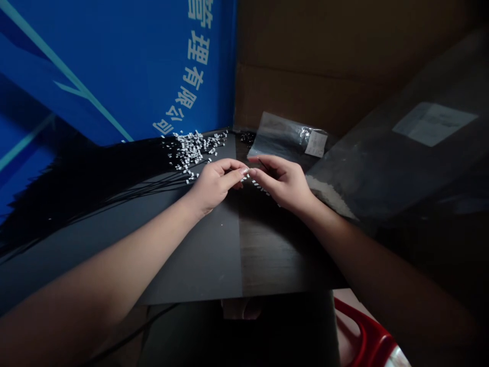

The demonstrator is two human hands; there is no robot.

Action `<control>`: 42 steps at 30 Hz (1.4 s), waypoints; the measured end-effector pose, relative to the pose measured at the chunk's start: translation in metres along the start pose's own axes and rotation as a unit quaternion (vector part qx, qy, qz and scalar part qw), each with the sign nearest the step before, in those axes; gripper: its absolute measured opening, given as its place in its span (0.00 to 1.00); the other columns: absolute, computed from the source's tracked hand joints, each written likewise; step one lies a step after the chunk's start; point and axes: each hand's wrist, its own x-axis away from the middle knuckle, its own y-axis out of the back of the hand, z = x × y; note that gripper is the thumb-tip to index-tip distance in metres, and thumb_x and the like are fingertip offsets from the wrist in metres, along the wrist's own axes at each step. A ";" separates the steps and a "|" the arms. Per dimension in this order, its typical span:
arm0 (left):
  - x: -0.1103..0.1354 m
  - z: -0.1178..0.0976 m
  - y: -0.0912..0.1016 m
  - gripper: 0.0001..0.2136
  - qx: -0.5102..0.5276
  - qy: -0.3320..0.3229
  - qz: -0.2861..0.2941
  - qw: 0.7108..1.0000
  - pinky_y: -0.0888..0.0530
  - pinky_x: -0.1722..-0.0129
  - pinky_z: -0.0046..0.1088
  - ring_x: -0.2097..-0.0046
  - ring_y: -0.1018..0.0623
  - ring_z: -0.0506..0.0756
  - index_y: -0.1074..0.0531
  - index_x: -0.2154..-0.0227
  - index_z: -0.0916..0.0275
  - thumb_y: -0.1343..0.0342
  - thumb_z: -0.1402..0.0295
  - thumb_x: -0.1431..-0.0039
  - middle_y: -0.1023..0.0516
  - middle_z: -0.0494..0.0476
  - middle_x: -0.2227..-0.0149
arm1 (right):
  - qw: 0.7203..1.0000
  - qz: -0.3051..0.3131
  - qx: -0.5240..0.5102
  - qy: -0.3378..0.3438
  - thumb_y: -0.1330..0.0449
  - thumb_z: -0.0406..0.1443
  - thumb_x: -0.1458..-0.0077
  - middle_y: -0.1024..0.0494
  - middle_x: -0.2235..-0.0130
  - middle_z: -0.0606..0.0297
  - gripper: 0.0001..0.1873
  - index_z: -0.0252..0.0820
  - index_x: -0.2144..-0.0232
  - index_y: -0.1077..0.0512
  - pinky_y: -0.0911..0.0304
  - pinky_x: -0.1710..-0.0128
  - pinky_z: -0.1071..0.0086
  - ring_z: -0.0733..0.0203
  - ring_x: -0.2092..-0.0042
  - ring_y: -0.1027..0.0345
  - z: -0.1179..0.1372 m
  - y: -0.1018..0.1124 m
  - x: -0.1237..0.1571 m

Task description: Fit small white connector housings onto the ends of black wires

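My left hand (216,181) and my right hand (280,181) meet fingertip to fingertip above a dark work surface (214,255). Both pinch at small white tags (254,183) strung on thin black strands, a short row of them trailing under my right hand. A large bundle of thin black strands (87,178) fans out to the left. Its ends carry a scatter of several small white tags (191,148) just behind my left hand.
A blue board with white characters (114,66) stands at the back left, brown cardboard (324,61) behind. A clear plastic bag with a white label (290,135) lies behind my right hand. Dark plastic sheeting (401,153) covers the right. A red stool (367,341) shows below.
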 end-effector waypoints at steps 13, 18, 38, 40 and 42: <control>0.001 0.003 -0.002 0.10 0.000 0.015 0.010 1.000 0.28 0.65 0.29 0.68 0.25 0.49 0.17 0.63 0.63 0.30 0.61 0.41 0.19 0.52 0.67 | 0.999 0.029 0.011 0.039 0.33 0.41 0.31 0.11 0.54 0.60 0.10 0.45 0.53 0.15 0.25 0.50 0.60 0.55 0.53 0.18 -0.007 0.000 -0.001; 0.001 0.002 -0.001 0.11 0.009 0.040 0.020 0.999 0.29 0.66 0.29 0.69 0.25 0.49 0.16 0.62 0.63 0.30 0.61 0.41 0.21 0.51 0.70 | 0.997 0.008 0.042 0.067 0.32 0.38 0.32 0.11 0.57 0.62 0.07 0.45 0.56 0.14 0.25 0.52 0.61 0.57 0.57 0.19 -0.005 0.002 -0.002; 0.000 -0.005 -0.003 0.11 0.062 0.085 0.009 0.994 0.37 0.70 0.27 0.72 0.29 0.48 0.19 0.67 0.63 0.26 0.63 0.46 0.25 0.50 0.72 | 0.998 0.016 0.038 0.049 0.32 0.39 0.32 0.12 0.58 0.61 0.07 0.44 0.57 0.14 0.27 0.53 0.60 0.56 0.57 0.20 -0.004 0.003 -0.002; 0.000 -0.004 -0.003 0.10 0.065 0.090 -0.001 0.994 0.37 0.70 0.27 0.72 0.30 0.48 0.20 0.68 0.63 0.27 0.63 0.46 0.25 0.50 0.72 | 1.000 0.019 0.015 0.017 0.31 0.41 0.34 0.13 0.59 0.61 0.09 0.43 0.56 0.14 0.29 0.56 0.61 0.57 0.59 0.22 -0.004 0.001 -0.002; 0.001 -0.004 -0.003 0.10 0.065 0.092 -0.012 0.994 0.37 0.70 0.27 0.72 0.30 0.48 0.20 0.68 0.63 0.27 0.64 0.45 0.25 0.50 0.72 | 0.999 0.023 -0.022 -0.015 0.30 0.43 0.35 0.13 0.61 0.62 0.12 0.42 0.56 0.15 0.30 0.59 0.63 0.58 0.61 0.23 -0.003 0.000 -0.002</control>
